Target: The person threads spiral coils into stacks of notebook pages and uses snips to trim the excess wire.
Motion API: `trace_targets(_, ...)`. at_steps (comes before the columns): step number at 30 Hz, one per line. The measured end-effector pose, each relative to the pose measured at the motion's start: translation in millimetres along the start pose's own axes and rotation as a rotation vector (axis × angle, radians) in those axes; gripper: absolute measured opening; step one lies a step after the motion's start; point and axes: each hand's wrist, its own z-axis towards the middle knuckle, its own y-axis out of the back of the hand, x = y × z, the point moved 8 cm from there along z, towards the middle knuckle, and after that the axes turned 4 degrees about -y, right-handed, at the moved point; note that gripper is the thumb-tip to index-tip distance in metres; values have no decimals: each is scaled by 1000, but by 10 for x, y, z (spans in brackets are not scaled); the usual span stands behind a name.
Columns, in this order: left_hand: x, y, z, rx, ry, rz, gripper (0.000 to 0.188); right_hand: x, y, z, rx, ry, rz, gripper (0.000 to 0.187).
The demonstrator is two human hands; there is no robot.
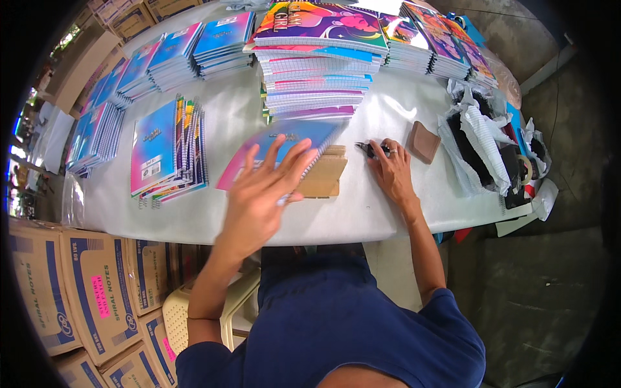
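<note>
The person wears a dark blue shirt (317,310) and sits in front of a cream plastic chair back (178,317), with printed cardboard boxes (97,284) stacked at lower left. Ahead is a table with a pale, shiny covering (194,223). The left hand (262,184) is over a blue and pink spiral notebook (301,130), its fingers spread well apart across the cover; blur hides whether the thumb has hold of it. The notebook sits tilted, its coil edge overlapping a flat piece of brown cardboard (326,181) on the table. To the right of the cardboard, the right hand (392,169) rests low, a ring on one finger, its fingers curled closely around a small black tool (365,149). Left of the notebook stands a short pile of notebooks (153,145), and a brown block (424,142) lies just beyond the right hand. Farther right are crumpled white wrapping (485,136) and a roll of tape (525,169). Behind the tilted notebook rises a tall notebook stack (317,84), between lower blue stacks (223,39) and colourful stacks (446,39).
</note>
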Motion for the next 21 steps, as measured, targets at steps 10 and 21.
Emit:
trace_targets(10, -12, -471, -77, -39, 98, 372, 59, 1261, 1056, -219, 51, 71, 643, 41)
trace_targets(21, 5, -451, -78, -52, 93, 382, 62, 1324, 761, -180, 533, -68, 979, 31)
